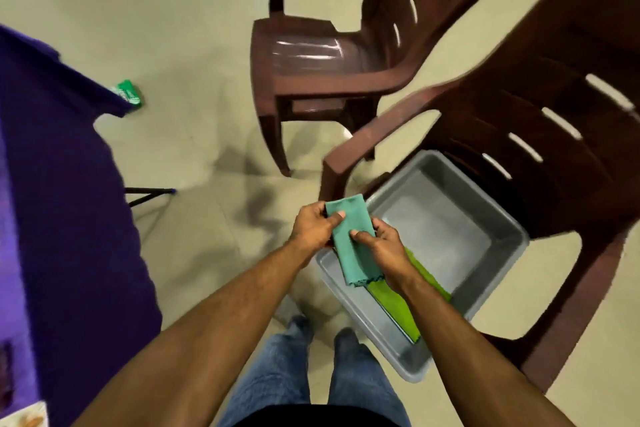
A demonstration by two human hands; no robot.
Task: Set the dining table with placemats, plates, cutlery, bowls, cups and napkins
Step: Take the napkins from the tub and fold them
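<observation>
A brown plastic chair (519,166) carried a grey tub (491,218) on its seat, with a lime-green cloth (398,305) lying inside. Above the tub's near end, the left hand (313,227) and right hand (382,248) each pinched a folded teal napkin (349,243), thumbs on top. It looked light and limp, probably best held by its folded edges.

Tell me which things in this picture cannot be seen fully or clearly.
- Lime green cloth, head view: partly hidden under the right hand and forearm, and the teal napkin.
- Grey tub: its near side is covered by the arms.
- Table with purple cloth: cut off by the left edge; its top is hardly visible.
- Small green item on the floor: blurred, cannot be identified.
- Left hand: its fingers are behind the napkin.
</observation>
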